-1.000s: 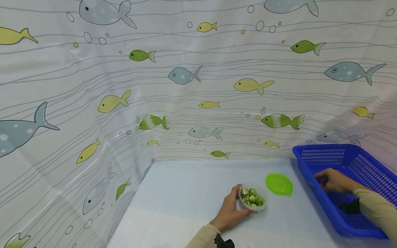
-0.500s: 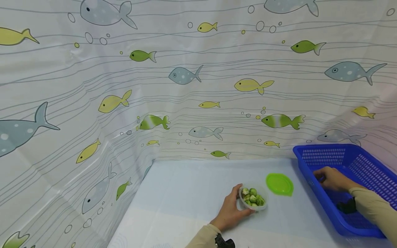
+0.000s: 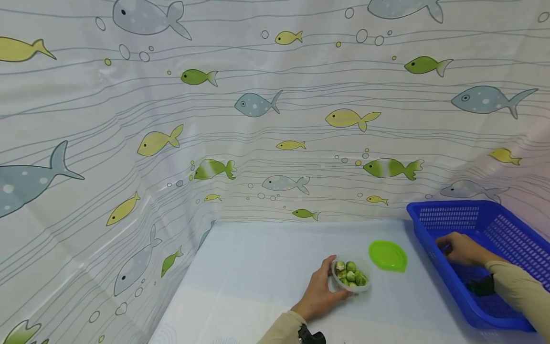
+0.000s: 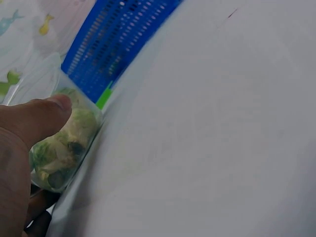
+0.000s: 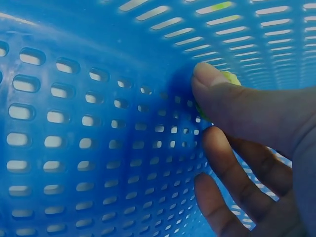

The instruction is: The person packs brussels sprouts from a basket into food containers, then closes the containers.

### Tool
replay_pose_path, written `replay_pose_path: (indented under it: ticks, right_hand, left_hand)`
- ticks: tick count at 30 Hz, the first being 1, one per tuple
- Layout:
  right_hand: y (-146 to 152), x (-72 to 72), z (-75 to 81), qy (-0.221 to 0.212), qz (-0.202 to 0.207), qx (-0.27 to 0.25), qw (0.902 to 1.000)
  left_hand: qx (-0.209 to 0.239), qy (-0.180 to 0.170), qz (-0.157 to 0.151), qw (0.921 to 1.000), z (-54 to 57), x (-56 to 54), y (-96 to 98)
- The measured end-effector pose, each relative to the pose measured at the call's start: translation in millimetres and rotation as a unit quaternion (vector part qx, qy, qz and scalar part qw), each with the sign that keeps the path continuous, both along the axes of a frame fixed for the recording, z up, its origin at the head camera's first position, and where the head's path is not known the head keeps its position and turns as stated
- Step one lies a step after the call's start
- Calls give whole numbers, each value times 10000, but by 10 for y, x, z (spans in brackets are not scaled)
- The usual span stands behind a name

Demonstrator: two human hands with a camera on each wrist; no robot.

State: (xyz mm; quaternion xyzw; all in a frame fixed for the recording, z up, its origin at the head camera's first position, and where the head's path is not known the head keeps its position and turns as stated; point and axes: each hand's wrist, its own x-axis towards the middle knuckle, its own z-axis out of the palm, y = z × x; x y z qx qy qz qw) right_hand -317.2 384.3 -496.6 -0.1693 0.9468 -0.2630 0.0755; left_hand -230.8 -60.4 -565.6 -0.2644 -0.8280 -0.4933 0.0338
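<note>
My left hand (image 3: 318, 294) grips a small clear plastic tub (image 3: 368, 282) on the table from its left side, thumb along the near wall and fingers at the far side. Several green Brussels sprouts (image 3: 350, 276) fill the tub; in the left wrist view they show through its wall (image 4: 81, 123) under the thumb. My right hand (image 3: 464, 249) is down inside the blue plastic basket (image 3: 461, 306), near its left wall. In the right wrist view, a yellow-green Brussels sprout (image 5: 230, 77) peeks out behind the thumb, pinched and mostly hidden; the other fingers curl loosely below.
A bright green lid (image 3: 387, 255) lies flat on the white table (image 3: 258, 267) between tub and basket. The basket's slotted walls rise around the right hand. A fish-patterned curtain (image 3: 258, 143) stands behind and at the left of the table.
Inside the basket, my right hand has shifted slightly up and to the left, then stayed nearly still. The left hand, tub and lid keep their places.
</note>
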Motion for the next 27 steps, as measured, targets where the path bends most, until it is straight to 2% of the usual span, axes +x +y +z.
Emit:
replay_pose_path:
  ticks: [8,18,23,27]
  right_hand:
    - [16,40,39,445,36,23,9990]
    - [89,61,66,536,169,-5,9984]
    - [84,89,135,773,-141,148,9968]
    - [70,121,236,925,-330,22,9952]
  left_hand:
    - [-9,-96,26,9999,-9,-1,12]
    - [-23,-199,30,9998,-10,3,21]
    - [-32,-148,27,9999,-11,2,15]
    - [-48,-112,59,9999,-14,-4,9]
